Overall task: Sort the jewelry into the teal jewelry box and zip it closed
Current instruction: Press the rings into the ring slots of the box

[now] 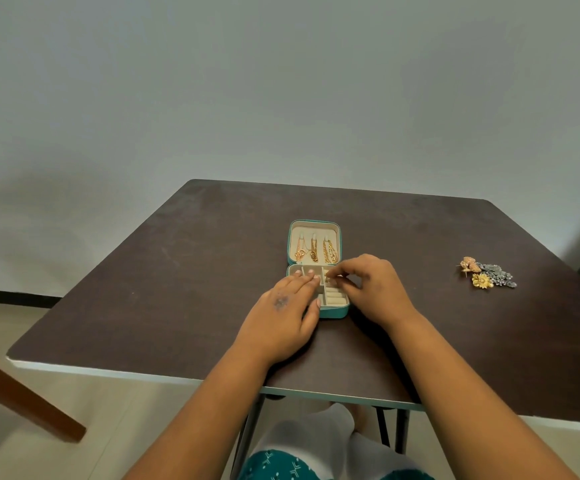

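The teal jewelry box (334, 312) lies open in the middle of the table, its lid flat behind it with three gold chains (314, 251) hung inside. My left hand (286, 308) rests flat on the left side of the cream tray, fingers spread over its compartments. My right hand (373, 287) hovers over the tray's right side with thumb and fingertips pinched together above a compartment; whether a small piece sits in the pinch is too small to tell. A pile of loose jewelry (487, 275), gold and grey pieces, lies far to the right.
The dark brown table (177, 289) has its near edge just in front of my forearms. A wooden bar (21, 400) slants at the lower left, off the table. A plain grey wall stands behind.
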